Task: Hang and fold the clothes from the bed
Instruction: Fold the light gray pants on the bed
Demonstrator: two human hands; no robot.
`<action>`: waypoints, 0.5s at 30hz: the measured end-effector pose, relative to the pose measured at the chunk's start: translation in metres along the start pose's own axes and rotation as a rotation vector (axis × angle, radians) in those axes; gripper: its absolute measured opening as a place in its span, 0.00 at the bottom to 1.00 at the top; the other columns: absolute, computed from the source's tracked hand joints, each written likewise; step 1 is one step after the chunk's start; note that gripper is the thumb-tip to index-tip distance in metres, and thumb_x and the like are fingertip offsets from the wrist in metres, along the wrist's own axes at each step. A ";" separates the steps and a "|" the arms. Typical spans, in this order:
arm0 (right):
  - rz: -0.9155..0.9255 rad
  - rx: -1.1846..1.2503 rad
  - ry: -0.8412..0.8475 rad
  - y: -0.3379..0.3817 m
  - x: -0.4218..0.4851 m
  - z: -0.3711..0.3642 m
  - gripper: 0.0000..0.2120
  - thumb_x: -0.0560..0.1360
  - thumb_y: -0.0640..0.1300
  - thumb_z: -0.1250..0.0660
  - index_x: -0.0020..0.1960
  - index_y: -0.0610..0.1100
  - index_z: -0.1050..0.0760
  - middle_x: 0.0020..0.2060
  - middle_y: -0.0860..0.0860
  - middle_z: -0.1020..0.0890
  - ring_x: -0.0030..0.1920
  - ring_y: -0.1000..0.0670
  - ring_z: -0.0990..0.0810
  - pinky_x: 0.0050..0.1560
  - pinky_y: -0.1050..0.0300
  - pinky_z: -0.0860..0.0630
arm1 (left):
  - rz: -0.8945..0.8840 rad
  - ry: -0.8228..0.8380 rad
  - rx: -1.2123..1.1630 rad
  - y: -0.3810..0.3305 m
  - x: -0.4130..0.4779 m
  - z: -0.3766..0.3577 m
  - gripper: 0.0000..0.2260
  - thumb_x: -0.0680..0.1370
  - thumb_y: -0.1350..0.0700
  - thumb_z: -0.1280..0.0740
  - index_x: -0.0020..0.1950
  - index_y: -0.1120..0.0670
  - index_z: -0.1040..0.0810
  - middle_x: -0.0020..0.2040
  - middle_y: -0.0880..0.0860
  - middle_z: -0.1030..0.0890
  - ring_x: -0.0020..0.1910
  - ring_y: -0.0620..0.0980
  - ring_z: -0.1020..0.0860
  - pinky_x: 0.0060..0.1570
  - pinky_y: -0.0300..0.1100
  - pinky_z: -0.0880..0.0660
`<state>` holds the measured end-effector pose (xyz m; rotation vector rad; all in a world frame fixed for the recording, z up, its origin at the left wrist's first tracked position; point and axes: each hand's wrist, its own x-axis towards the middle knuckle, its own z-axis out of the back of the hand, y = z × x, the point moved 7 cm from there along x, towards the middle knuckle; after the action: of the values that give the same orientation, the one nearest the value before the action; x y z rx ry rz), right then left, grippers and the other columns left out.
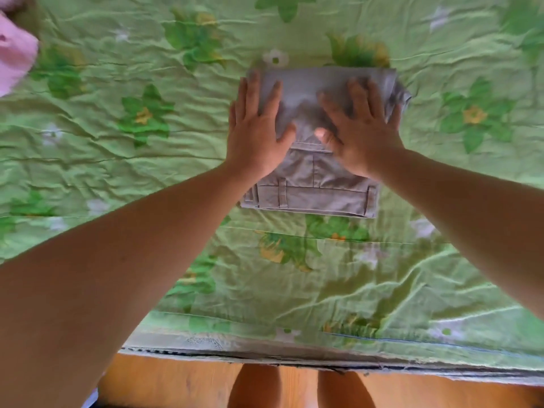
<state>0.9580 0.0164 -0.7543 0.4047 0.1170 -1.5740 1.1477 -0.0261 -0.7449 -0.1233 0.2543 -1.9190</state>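
A pair of grey trousers (312,184) lies folded into a compact rectangle on the bed, waistband and belt loops toward me. My left hand (256,134) lies flat on the left side of the fold, fingers straight and spread. My right hand (362,128) presses flat on the right side, fingers spread over the upper folded layer. Both palms rest on the cloth; neither hand grips it.
The bed (147,160) carries a wrinkled green sheet with a flower print. A pink garment (14,57) lies at the far left top corner. The mattress edge (294,353) runs along the bottom, with wooden floor (164,381) and my legs below it.
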 end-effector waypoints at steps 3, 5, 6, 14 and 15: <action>-0.033 -0.064 -0.030 -0.005 0.015 -0.006 0.33 0.78 0.73 0.61 0.79 0.65 0.65 0.81 0.49 0.64 0.79 0.39 0.68 0.71 0.22 0.62 | -0.037 0.027 0.076 0.004 0.019 -0.012 0.32 0.81 0.37 0.47 0.82 0.47 0.48 0.82 0.60 0.52 0.81 0.61 0.55 0.77 0.60 0.49; -0.054 -0.067 -0.024 -0.009 0.023 -0.019 0.34 0.76 0.75 0.65 0.78 0.65 0.67 0.81 0.51 0.66 0.79 0.40 0.70 0.71 0.21 0.63 | -0.050 0.043 0.097 0.007 0.023 -0.028 0.31 0.82 0.37 0.50 0.83 0.47 0.48 0.82 0.59 0.52 0.81 0.61 0.56 0.77 0.60 0.49; -0.052 -0.073 -0.028 -0.011 0.025 -0.024 0.35 0.76 0.75 0.66 0.78 0.65 0.68 0.81 0.51 0.67 0.79 0.40 0.70 0.71 0.22 0.63 | -0.056 0.037 0.099 0.008 0.024 -0.033 0.31 0.82 0.37 0.50 0.83 0.47 0.48 0.82 0.59 0.52 0.81 0.61 0.56 0.78 0.59 0.49; -0.397 0.639 -0.275 -0.040 -0.053 -0.022 0.29 0.76 0.60 0.33 0.75 0.55 0.32 0.73 0.38 0.38 0.72 0.38 0.35 0.73 0.44 0.34 | 0.320 -0.057 -0.575 0.020 -0.039 -0.005 0.31 0.78 0.52 0.29 0.78 0.52 0.36 0.74 0.64 0.42 0.71 0.56 0.35 0.68 0.28 0.39; -0.447 0.784 -0.224 -0.043 -0.063 -0.023 0.28 0.75 0.57 0.30 0.74 0.55 0.29 0.69 0.41 0.31 0.66 0.43 0.28 0.69 0.49 0.29 | 0.364 -0.030 -0.656 0.023 -0.048 -0.002 0.31 0.76 0.55 0.28 0.77 0.52 0.34 0.70 0.61 0.36 0.66 0.53 0.30 0.64 0.26 0.36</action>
<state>0.9194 0.0855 -0.7627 0.8447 -0.6438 -2.0639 1.1853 0.0113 -0.7501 -0.5047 0.8233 -1.4126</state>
